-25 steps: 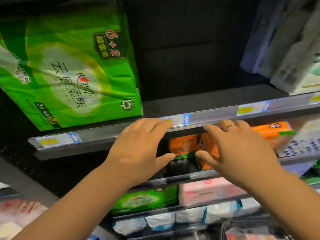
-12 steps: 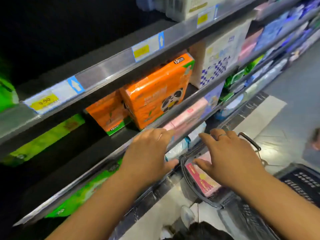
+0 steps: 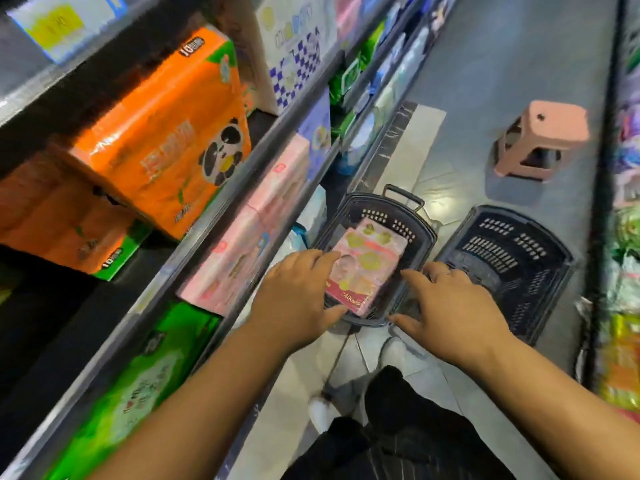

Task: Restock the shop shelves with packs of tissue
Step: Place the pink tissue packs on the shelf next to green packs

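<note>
Leaving the shelf (image 3: 231, 202), left hand (image 3: 294, 292) and right hand (image 3: 450, 306), grips apart, flank pink pack (image 3: 367, 268).

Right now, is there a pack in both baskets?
No, only the left basket holds a pink pack; the right basket shows just its bare slotted bottom.

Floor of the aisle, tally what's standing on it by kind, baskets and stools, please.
Baskets: 2 (loaded basket, empty basket)
Stools: 1 (pink stool)
Total: 3
</note>
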Tool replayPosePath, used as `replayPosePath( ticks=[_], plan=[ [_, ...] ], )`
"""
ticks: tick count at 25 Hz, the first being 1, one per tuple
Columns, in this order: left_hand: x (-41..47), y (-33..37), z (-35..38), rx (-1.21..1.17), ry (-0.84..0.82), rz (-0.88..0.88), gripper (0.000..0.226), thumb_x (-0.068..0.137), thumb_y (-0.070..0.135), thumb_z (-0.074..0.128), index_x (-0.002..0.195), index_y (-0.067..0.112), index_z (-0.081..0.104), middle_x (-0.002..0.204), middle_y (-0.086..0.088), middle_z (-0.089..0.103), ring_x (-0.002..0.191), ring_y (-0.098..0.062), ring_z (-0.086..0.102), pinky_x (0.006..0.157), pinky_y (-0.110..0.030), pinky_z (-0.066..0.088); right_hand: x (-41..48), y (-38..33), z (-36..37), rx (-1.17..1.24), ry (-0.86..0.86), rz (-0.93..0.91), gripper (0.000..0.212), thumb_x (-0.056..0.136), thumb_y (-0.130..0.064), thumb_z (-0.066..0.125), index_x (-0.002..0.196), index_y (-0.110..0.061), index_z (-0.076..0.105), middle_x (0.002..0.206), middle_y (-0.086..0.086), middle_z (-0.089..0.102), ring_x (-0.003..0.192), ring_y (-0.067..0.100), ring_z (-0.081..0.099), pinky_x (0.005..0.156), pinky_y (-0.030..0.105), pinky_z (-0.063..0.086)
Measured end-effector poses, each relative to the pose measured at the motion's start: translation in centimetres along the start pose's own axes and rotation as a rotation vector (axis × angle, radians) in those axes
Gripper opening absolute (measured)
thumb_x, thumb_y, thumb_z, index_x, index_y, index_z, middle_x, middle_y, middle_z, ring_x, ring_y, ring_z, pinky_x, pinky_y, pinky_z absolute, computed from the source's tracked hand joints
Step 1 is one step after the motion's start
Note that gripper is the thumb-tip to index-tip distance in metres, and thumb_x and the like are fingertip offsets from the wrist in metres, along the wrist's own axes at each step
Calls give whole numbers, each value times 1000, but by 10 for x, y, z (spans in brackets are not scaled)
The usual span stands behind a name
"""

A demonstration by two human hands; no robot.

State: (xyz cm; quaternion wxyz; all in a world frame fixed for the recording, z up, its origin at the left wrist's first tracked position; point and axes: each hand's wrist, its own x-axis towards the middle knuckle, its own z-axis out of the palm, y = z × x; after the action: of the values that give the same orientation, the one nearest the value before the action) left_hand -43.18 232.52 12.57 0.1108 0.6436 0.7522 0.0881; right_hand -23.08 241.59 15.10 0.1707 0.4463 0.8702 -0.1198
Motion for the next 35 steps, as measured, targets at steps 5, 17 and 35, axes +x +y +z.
replayPosePath(
  ticks=[5,17,35],
  plan=[
    [40,4,42,-35,-182,-24,78,76,52,69,142,26,37,137,-1,49,125,-25,46,105,-39,38,22,29,35,56,-89,67,71,86,-65,48,145,-31,28,143,4,37,126,28,43,95,41,44],
    [137,-23,206,-420,-385,-597,75,78,51,68,142,25,37,130,-7,50,119,-27,47,97,-42,43,239,92,116,-19,-312,-118,71,86,-59,56,142,-21,34,140,12,38,125,35,42,92,44,48],
    [188,-93,486,-1106,95,-1476,93,72,24,83,140,24,20,100,16,57,95,-14,61,88,-33,51,473,89,340,122,-352,-49,117,73,-55,74,152,-13,0,142,22,32,124,43,43,98,49,39]
  ],
)
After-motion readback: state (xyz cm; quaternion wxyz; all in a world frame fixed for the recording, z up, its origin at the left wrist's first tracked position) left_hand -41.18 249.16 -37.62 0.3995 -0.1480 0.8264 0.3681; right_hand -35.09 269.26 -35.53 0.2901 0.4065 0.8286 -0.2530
